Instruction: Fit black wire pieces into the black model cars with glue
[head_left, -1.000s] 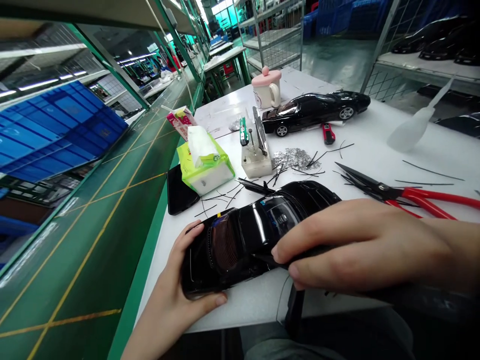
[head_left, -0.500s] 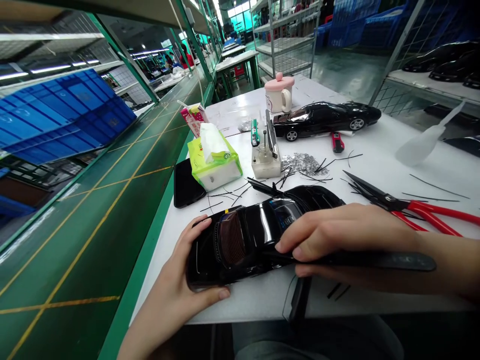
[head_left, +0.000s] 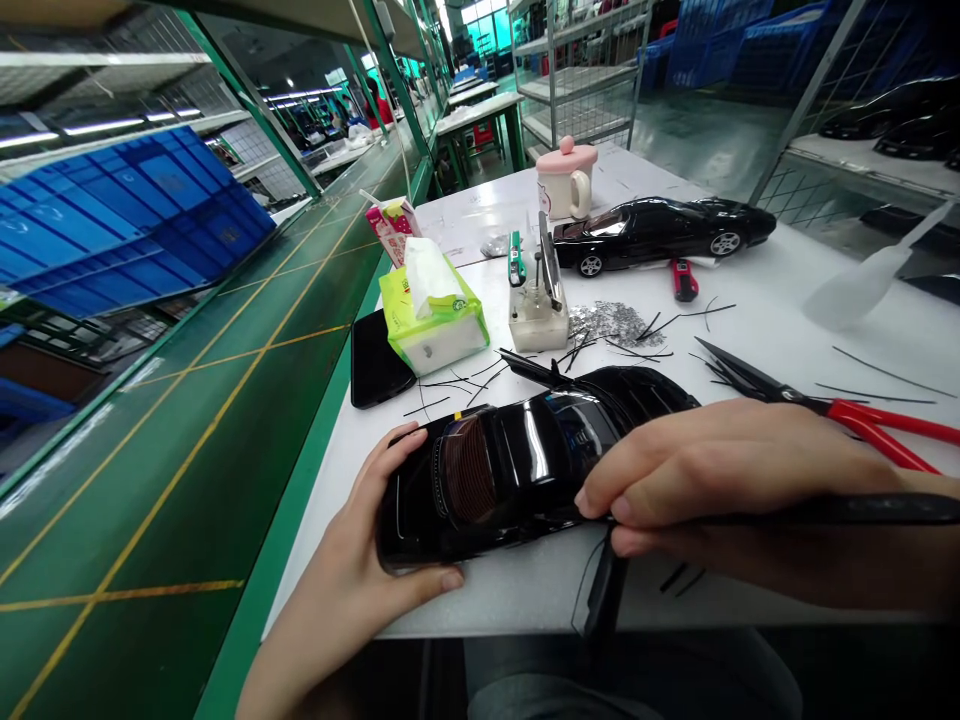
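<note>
A glossy black model car lies in front of me with both doors swung out. My left hand wraps round its rear end, fingers on the far side and thumb along the near side. In my right hand is a pair of black tweezers, pinched beside the near door opening; their tips are hidden by my fingers and the car. The near door sticks out over the table edge, below my right fingertips. On the far side, the other door points away.
Red-handled scissors lie at right near black strips. Beyond the car are a tissue pack, a phone, a small pale block, a lidded mug and another black car. A green conveyor runs at left.
My right hand has drawn slightly right along the car with the tweezers, whose handle now reaches the right edge. My left hand still grips the rear. The view has shifted a little.
</note>
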